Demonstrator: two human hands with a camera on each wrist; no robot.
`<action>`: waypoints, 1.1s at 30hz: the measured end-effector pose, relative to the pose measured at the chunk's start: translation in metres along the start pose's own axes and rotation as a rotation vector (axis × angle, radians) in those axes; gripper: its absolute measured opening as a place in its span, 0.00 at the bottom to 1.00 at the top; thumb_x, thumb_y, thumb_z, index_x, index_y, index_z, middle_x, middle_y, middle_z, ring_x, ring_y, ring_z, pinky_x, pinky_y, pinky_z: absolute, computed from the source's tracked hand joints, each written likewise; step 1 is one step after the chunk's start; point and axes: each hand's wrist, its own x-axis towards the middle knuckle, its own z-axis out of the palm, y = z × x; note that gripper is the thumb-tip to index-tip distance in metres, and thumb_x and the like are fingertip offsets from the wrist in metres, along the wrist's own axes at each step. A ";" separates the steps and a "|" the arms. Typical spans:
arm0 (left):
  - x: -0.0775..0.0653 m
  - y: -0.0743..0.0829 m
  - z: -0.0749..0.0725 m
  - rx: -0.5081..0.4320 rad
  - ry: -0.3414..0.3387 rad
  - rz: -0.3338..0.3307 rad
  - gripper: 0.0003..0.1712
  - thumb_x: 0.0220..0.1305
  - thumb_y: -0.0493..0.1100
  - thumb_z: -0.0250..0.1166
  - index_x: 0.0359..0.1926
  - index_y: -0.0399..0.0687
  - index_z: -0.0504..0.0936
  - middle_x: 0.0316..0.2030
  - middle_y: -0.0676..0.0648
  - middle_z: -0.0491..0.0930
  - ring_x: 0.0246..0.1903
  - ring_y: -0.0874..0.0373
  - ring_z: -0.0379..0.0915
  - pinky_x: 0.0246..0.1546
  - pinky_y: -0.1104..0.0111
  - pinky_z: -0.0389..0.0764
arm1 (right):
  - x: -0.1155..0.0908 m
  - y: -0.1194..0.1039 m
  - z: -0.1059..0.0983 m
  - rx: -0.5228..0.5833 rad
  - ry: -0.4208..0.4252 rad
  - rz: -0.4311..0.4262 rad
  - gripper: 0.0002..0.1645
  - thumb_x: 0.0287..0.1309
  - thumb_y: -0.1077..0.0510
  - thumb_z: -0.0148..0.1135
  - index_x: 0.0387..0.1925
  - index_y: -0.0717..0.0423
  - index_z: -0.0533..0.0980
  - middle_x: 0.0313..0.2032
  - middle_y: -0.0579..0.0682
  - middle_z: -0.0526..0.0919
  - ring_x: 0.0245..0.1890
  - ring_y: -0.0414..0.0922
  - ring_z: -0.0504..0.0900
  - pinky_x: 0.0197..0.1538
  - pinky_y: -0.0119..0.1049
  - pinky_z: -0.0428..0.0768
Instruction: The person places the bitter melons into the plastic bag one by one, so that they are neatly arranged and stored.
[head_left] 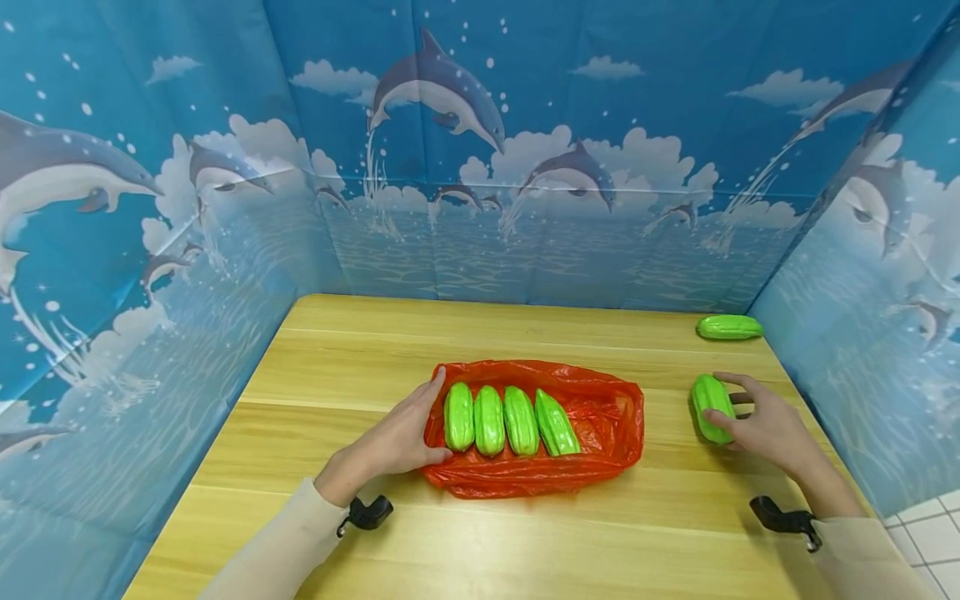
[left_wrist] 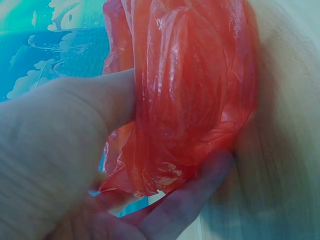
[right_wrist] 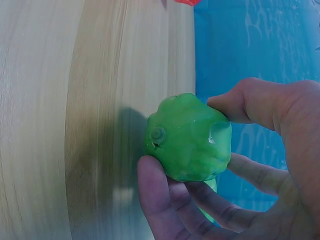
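A red plastic bag [head_left: 525,483] lies spread on the wooden table, its mouth facing up. Inside, several glossy green ridged gourds, one of them a gourd [head_left: 489,421] near the left end, stand side by side toward the left. My left hand [head_left: 405,429] grips the bag's left end, with the thumb at the near rim and the fingers on the far side. Over to the right, my right hand [head_left: 768,425] holds another ridged gourd [right_wrist: 190,137] between thumb and fingers, close over the table. Its stubby stem end shows in the right wrist view.
One more green gourd [head_left: 729,327] lies at the table's back right corner. Blue dolphin-print curtains [head_left: 555,250] stand along the back and both sides of the wooden table [head_left: 337,350]. White floor tiles [head_left: 926,533] show at the lower right.
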 end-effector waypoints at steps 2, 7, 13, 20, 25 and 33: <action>0.000 0.000 0.000 0.000 -0.002 -0.003 0.74 0.69 0.43 0.86 0.97 0.43 0.41 0.95 0.34 0.52 0.92 0.34 0.57 0.91 0.42 0.67 | -0.001 -0.003 0.000 -0.009 0.008 -0.009 0.54 0.84 0.44 0.71 0.90 0.70 0.58 0.71 0.92 0.73 0.56 0.74 0.93 0.34 0.42 0.95; -0.001 -0.001 0.001 0.008 -0.002 -0.006 0.74 0.69 0.44 0.86 0.97 0.42 0.42 0.94 0.33 0.52 0.92 0.34 0.57 0.91 0.42 0.67 | -0.002 -0.009 0.000 -0.020 0.009 -0.015 0.53 0.84 0.45 0.72 0.90 0.70 0.58 0.71 0.92 0.74 0.55 0.74 0.93 0.34 0.43 0.95; -0.001 -0.002 0.002 0.010 -0.003 -0.003 0.75 0.69 0.44 0.87 0.97 0.41 0.42 0.94 0.33 0.52 0.92 0.35 0.57 0.91 0.43 0.66 | -0.003 -0.013 0.001 -0.027 0.013 -0.028 0.52 0.84 0.48 0.71 0.90 0.70 0.58 0.70 0.92 0.74 0.45 0.63 0.98 0.34 0.44 0.95; -0.001 -0.003 0.003 0.004 -0.006 -0.008 0.75 0.69 0.44 0.87 0.97 0.42 0.41 0.95 0.34 0.52 0.92 0.35 0.56 0.92 0.42 0.66 | -0.006 -0.019 0.001 -0.037 0.029 -0.046 0.50 0.84 0.49 0.71 0.89 0.69 0.59 0.70 0.91 0.76 0.54 0.74 0.94 0.33 0.43 0.94; -0.001 -0.002 0.002 0.010 -0.004 -0.009 0.75 0.69 0.44 0.87 0.97 0.42 0.42 0.95 0.34 0.52 0.92 0.35 0.57 0.92 0.43 0.66 | -0.008 -0.023 0.001 -0.025 0.030 -0.043 0.50 0.85 0.49 0.71 0.90 0.69 0.59 0.73 0.90 0.72 0.63 0.81 0.87 0.33 0.42 0.94; 0.000 -0.002 0.001 0.021 0.003 0.003 0.75 0.68 0.44 0.87 0.97 0.41 0.42 0.94 0.33 0.53 0.92 0.34 0.58 0.91 0.43 0.67 | -0.010 -0.032 0.000 -0.009 0.021 -0.044 0.51 0.85 0.49 0.71 0.90 0.68 0.58 0.77 0.89 0.68 0.63 0.81 0.88 0.34 0.42 0.94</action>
